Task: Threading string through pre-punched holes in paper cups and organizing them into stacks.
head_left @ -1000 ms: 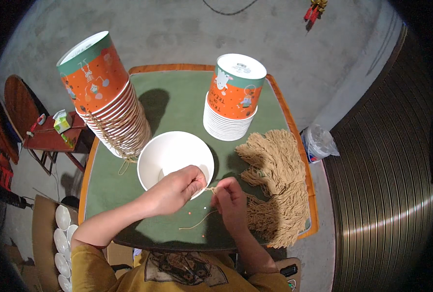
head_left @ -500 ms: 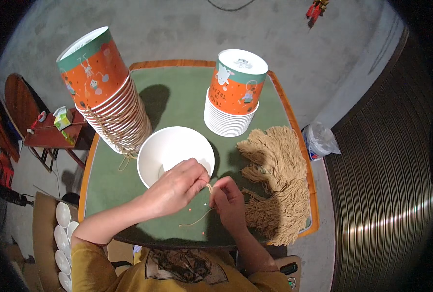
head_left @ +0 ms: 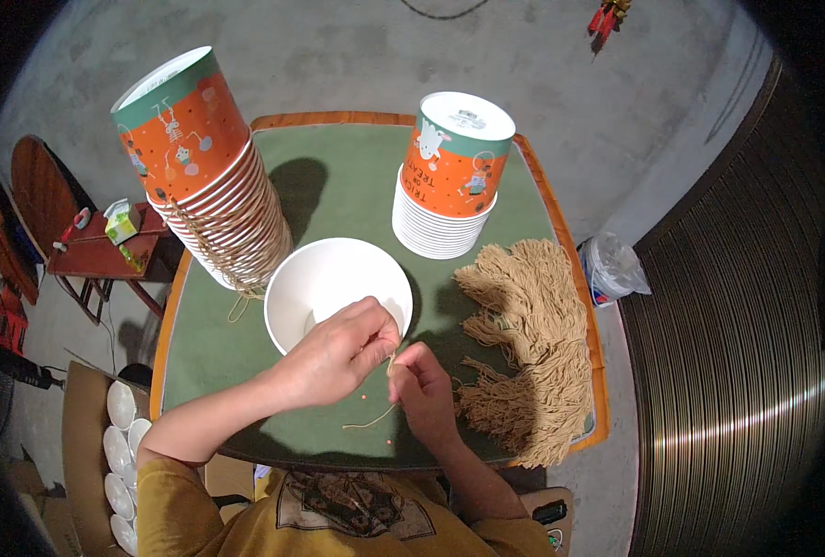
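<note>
Both hands pinch a thin tan cord (head_left: 372, 423) at the near rim of a white paper bucket (head_left: 287, 292), which stands with its open mouth up. My left hand (head_left: 343, 351) is closed on the cord at the rim, partly covering the bucket. Just below and to its right, my right hand (head_left: 422, 388) is closed on the same cord with thumb and fingers. A loose end trails left from it over the green table top. Any knot between the fingertips is too small to make out.
A tall stack of upside-down orange and green buckets (head_left: 185, 139) with cord handles stands left. A shorter stack (head_left: 459, 167) stands at the back. Bundled tan cords (head_left: 533, 348) lie at the right. A box of white cups (head_left: 120, 450) sits beyond the green table's (head_left: 338, 167) left edge.
My right hand has shifted a little left, closer to my left hand, with the cord still pinched. The left hand stays at the bucket's rim.
</note>
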### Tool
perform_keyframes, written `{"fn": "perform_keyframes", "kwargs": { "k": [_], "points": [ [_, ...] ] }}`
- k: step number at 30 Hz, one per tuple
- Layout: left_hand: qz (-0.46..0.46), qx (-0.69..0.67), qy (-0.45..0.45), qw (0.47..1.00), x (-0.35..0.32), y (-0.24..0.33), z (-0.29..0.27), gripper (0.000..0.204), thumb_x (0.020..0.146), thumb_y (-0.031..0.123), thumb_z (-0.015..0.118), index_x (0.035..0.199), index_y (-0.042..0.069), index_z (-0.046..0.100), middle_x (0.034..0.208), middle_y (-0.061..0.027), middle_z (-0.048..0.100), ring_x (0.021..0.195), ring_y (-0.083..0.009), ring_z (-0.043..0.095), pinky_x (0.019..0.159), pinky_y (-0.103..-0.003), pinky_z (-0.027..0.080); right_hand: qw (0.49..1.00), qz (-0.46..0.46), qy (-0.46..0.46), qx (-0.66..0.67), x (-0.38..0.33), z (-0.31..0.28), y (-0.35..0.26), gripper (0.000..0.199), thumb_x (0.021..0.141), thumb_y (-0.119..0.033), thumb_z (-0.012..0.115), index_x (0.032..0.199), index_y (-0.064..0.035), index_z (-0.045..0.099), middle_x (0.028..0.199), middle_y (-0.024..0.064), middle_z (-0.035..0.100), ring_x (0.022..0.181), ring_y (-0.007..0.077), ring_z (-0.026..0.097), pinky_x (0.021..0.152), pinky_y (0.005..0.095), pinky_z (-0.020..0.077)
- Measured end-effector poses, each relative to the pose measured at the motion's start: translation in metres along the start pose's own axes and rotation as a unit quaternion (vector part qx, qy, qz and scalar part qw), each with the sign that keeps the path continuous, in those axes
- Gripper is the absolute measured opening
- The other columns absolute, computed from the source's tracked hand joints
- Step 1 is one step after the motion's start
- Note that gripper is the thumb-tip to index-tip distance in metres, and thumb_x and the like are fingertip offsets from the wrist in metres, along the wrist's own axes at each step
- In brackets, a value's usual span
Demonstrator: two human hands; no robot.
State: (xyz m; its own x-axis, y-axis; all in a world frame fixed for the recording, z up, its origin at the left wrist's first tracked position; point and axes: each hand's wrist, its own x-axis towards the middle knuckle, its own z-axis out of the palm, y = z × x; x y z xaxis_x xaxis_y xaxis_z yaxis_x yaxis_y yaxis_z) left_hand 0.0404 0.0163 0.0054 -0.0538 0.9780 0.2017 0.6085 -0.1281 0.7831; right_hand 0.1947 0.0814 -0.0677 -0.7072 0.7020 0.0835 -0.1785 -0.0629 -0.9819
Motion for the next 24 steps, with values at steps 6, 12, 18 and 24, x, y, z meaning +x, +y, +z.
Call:
{"fn": "perform_keyframes", "kwargs": {
  "k": [6,12,18,24],
  "points": [
    [-0.005,0.072,0.071,0.995,0.002,0.006,0.001,0.009,0.091,0.008,0.054,0.088,0.001,0.049,0.087,-0.0138,0.05,0.083,-0.0321,0.053,0.073,-0.04,0.044,0.99,-0.064,-0.009,-0.128,-0.006,0.001,0.016,0.006,0.088,-0.006,0.051,0.083,-0.0059,0.048,0.065,-0.0015,0.046,0.061,0.0053,0.04,0.056,0.0235,0.0361],
    [0.008,0.015,0.019,1.0,0.0,0.003,-0.001,0.008,0.09,0.007,0.056,0.089,0.001,0.05,0.087,-0.0133,0.05,0.081,-0.032,0.054,0.072,-0.041,0.044,0.97,-0.085,0.078,-0.214,-0.006,-0.007,-0.005,0.009,0.088,-0.007,0.052,0.097,-0.0059,0.051,0.064,0.0009,0.052,0.057,0.0076,0.046,0.052,0.0261,0.0399],
    [-0.014,0.01,0.023,1.0,-0.002,-0.001,0.0,0.007,0.09,0.008,0.057,0.09,0.001,0.054,0.087,-0.0123,0.051,0.079,-0.0299,0.055,0.071,-0.039,0.045,0.942,-0.124,0.084,-0.301,-0.002,-0.004,-0.016,0.025,0.087,-0.02,0.066,0.106,-0.0098,0.053,0.062,0.0047,0.053,0.052,0.0168,0.056,0.052,0.0324,0.0475],
    [-0.012,-0.013,0.023,1.0,-0.004,0.001,0.001,0.007,0.088,0.005,0.061,0.088,0.003,0.055,0.086,-0.0097,0.051,0.079,-0.0252,0.056,0.07,-0.034,0.045,0.91,-0.158,0.105,-0.368,0.002,-0.001,-0.011,0.022,0.084,-0.022,0.069,0.098,-0.0117,0.055,0.062,0.0023,0.054,0.051,0.0165,0.056,0.052,0.0314,0.0489]
  ]
}}
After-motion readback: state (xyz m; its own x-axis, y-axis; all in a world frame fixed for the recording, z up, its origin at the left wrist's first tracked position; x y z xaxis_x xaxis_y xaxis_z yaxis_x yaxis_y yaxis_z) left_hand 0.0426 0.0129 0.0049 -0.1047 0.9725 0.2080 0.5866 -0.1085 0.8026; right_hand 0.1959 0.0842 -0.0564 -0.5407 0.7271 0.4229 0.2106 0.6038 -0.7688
